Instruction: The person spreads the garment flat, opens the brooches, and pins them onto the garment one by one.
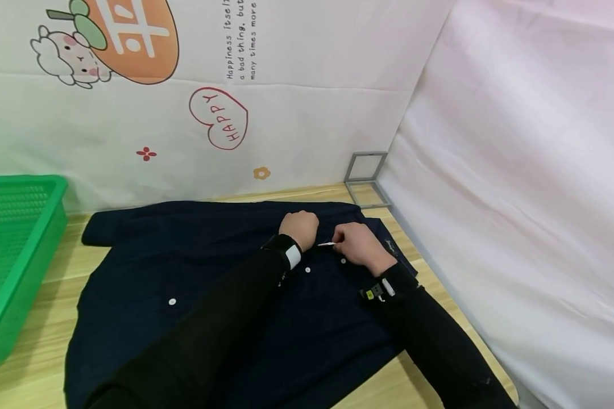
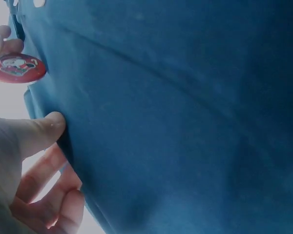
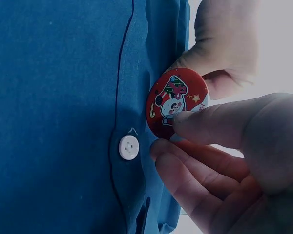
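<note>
A dark navy button-up shirt (image 1: 117, 295) lies spread out, with small white buttons down its front. My right hand (image 1: 359, 245) pinches a round red badge (image 3: 173, 90) with a cartoon figure on it, thumb on its printed face. Edge-on in the head view, the badge stands close over the shirt's upper part. To its left, my left hand (image 1: 301, 227) grips the shirt, its thumb on top of the cloth and fingers partly under the edge in the left wrist view. A white button (image 3: 129, 147) sits beside the badge in the right wrist view. The badge's back is hidden.
A green plastic basket (image 1: 30, 272) stands at the left on the wooden table (image 1: 41, 346). Behind the shirt hangs a printed white cloth (image 1: 307, 125), and a plain white cloth (image 1: 532, 187) is on the right. A grey frame (image 1: 366, 153) stands at the back right corner.
</note>
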{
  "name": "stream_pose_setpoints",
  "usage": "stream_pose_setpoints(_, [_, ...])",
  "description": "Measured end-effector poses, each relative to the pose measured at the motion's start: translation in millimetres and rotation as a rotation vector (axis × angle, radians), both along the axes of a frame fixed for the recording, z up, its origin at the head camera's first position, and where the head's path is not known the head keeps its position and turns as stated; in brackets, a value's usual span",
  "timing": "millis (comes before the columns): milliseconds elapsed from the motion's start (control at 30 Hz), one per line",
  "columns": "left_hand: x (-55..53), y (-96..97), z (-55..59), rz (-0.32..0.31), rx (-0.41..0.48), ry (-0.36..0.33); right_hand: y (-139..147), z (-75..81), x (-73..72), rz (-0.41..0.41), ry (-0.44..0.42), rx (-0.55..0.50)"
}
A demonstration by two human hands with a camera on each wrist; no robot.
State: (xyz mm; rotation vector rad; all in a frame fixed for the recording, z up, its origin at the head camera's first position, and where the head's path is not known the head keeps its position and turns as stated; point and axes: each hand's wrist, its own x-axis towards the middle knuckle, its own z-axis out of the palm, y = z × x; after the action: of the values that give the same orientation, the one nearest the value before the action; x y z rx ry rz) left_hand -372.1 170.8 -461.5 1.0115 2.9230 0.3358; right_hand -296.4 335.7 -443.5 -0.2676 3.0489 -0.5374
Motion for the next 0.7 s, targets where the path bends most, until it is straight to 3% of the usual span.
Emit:
stream_pose_setpoints(133, [-2.4,-2.6,-0.5,-0.002,0.054,-0.015,0.0,0.0,0.4,0.002,0.003,0.000])
stream_pose_setpoints(400, [-5.5,-5.4,-0.9,-0.063,0.023,-0.009,0.6,1.2,-1.5,-0.001,0.004,0.006])
stream_pose_setpoints(700, [-2.3,-6.1,4.6,-0.084,0.020,0.024,-1.0,0.4,-1.5,0.007,0.003,-0.005])
